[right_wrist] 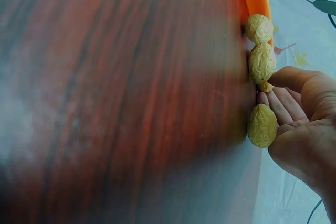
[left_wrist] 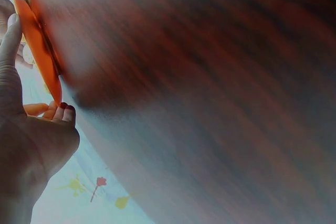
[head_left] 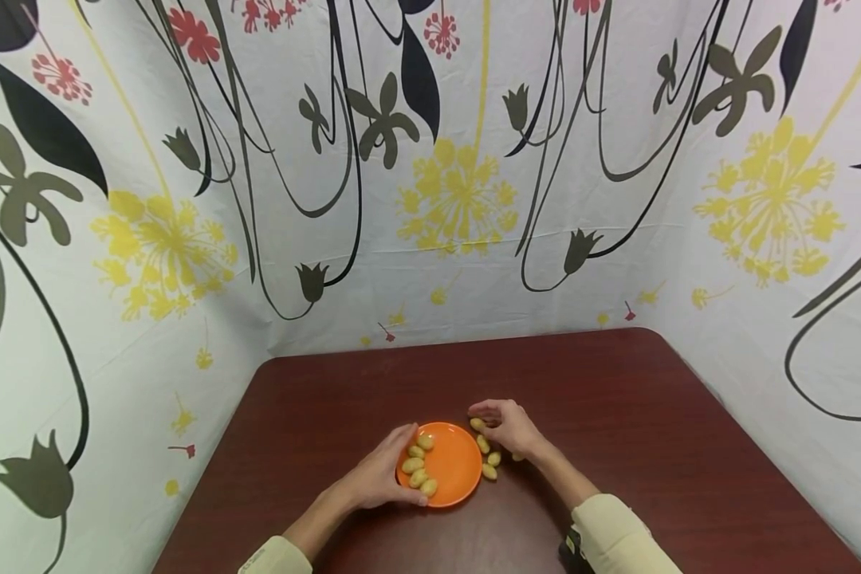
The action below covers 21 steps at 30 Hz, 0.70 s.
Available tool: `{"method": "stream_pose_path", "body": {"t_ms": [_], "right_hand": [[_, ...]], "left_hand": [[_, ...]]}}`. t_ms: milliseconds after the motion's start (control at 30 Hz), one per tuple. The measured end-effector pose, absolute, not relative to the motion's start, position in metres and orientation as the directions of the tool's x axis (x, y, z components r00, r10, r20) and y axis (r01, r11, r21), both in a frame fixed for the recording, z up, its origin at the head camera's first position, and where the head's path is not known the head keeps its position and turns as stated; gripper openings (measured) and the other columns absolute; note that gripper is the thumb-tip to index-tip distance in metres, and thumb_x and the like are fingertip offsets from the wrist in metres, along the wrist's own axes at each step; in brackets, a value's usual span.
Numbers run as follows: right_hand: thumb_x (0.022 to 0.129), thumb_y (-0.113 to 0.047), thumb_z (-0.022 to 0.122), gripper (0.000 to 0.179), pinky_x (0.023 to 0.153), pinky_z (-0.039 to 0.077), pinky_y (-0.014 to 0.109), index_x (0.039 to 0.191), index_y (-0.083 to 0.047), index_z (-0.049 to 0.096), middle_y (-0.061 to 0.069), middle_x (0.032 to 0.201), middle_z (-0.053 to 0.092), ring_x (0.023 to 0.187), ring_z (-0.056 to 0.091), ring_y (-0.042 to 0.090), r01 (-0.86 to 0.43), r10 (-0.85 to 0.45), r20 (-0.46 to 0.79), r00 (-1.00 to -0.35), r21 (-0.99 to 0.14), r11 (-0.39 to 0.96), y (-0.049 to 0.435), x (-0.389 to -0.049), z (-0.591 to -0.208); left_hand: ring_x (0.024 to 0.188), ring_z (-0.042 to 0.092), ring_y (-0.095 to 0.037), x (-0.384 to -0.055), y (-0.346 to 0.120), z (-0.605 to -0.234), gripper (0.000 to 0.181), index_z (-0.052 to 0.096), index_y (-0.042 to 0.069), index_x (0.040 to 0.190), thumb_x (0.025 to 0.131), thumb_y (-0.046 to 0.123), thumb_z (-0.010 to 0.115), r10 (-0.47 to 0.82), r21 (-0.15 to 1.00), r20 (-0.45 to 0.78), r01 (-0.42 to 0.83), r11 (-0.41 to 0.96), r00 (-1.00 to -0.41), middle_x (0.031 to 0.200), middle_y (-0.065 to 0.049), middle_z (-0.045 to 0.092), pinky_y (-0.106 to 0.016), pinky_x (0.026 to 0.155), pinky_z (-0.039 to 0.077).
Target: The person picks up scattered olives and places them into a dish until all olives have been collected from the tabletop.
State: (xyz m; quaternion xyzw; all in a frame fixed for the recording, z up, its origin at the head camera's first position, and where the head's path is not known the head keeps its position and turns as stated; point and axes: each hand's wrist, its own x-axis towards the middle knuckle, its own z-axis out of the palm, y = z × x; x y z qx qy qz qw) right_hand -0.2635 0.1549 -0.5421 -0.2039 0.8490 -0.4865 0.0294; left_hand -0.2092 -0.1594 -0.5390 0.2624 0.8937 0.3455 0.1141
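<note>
Left hand (head_left: 386, 476) gripped the orange plate (head_left: 459, 466) by its left rim; right hand (head_left: 513, 429) reached potato-like pieces (head_left: 489, 472) beside the plate's right, pinch unclear! Steady plate, light touch seemed best.

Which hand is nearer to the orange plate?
Left: the left hand grips the orange plate at its left rim, while the right hand is beyond its right rim, by some yellow pieces.

Glossy plate (head_left: 458, 465); wrinkled oval pieces (right_wrist: 262, 63); wood-grain table (right_wrist: 131, 77).
</note>
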Motion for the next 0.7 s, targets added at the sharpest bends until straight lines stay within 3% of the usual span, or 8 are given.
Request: {"method": "stream_pose_path", "body": {"t_ms": [700], "right_hand": [[0.099, 0.004, 0.071, 0.025, 0.093, 0.059, 0.047, 0.123, 0.000, 0.076, 0.014, 0.118, 0.077, 0.112, 0.073, 0.034, -0.385, -0.364, 0.221, -0.905, -0.791, 0.476, 0.1551, -0.2654, -0.5465]], "left_hand": [[0.155, 0.032, -0.031, -0.2097, -0.1606, -0.5402, 0.124, 0.021, 0.009, 0.171, 0.080, 0.060, 0.089, 0.553, 0.678, -0.029, 0.390, 0.623, -0.833, 0.173, -0.011, 0.025, -0.060, 0.120, 0.033]]}}
